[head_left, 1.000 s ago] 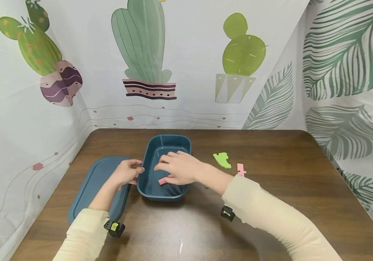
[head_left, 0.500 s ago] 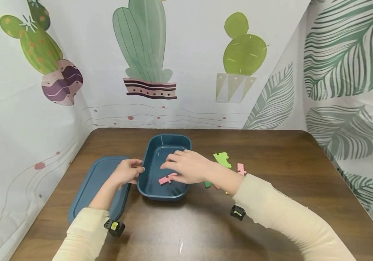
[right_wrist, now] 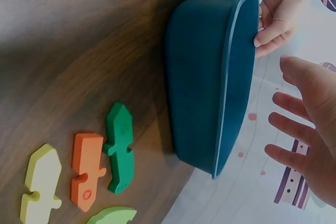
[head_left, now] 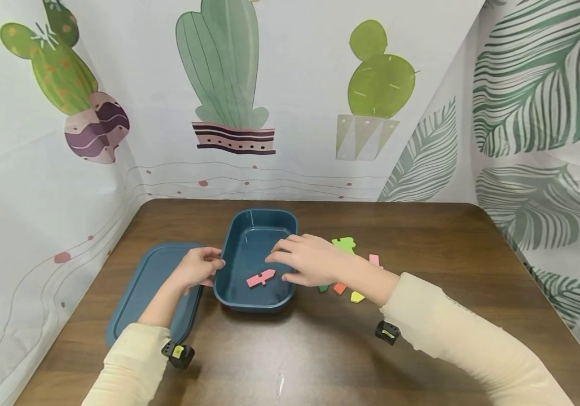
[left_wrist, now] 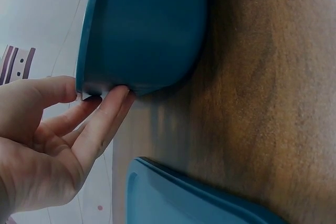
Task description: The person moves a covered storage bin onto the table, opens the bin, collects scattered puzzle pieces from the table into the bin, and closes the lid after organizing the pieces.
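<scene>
A pink puzzle piece (head_left: 261, 278) lies on the floor of the blue plastic box (head_left: 254, 308). My left hand (head_left: 198, 268) holds the box by its left rim; in the left wrist view the thumb sits at the rim and the fingers press the outer wall. Over the box's right side hovers my right hand (head_left: 312, 260), fingers spread and holding nothing. Right of the box lie a dark green piece (right_wrist: 120, 145), an orange piece (right_wrist: 86, 169), a yellow piece (right_wrist: 42, 179), a light green piece (head_left: 343, 244) and another pink piece (head_left: 374, 259), partly hidden by the right arm.
A flat blue lid (head_left: 143, 293) lies on the wooden table (head_left: 280, 361) left of the box, beneath the left forearm. Behind the table hangs a white cloth (head_left: 300, 101) printed with cacti and leaves.
My right hand has let go of the pink puzzle piece inside the box and moved right. More loose pieces show beyond it. The left hand stays on the rim.
</scene>
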`<control>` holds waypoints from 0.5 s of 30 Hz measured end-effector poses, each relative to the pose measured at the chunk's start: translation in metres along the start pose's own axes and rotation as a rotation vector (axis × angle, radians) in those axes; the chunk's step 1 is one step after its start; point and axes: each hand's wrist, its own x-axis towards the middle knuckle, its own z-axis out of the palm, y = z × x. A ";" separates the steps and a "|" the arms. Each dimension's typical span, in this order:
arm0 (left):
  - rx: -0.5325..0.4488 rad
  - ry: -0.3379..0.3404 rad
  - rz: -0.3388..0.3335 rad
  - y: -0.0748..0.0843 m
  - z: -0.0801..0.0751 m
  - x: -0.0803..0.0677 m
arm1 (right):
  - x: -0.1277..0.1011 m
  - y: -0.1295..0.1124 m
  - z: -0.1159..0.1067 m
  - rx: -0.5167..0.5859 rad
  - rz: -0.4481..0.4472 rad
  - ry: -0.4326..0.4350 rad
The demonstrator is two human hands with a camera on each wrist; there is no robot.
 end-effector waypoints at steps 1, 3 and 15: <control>0.000 0.000 -0.001 0.000 0.000 0.000 | -0.002 0.000 0.000 -0.002 0.001 0.001; -0.001 0.001 -0.001 0.000 0.000 0.000 | -0.006 0.002 0.001 0.005 0.004 0.008; 0.009 0.010 -0.003 -0.002 0.001 0.002 | -0.032 0.014 0.003 0.047 0.054 -0.006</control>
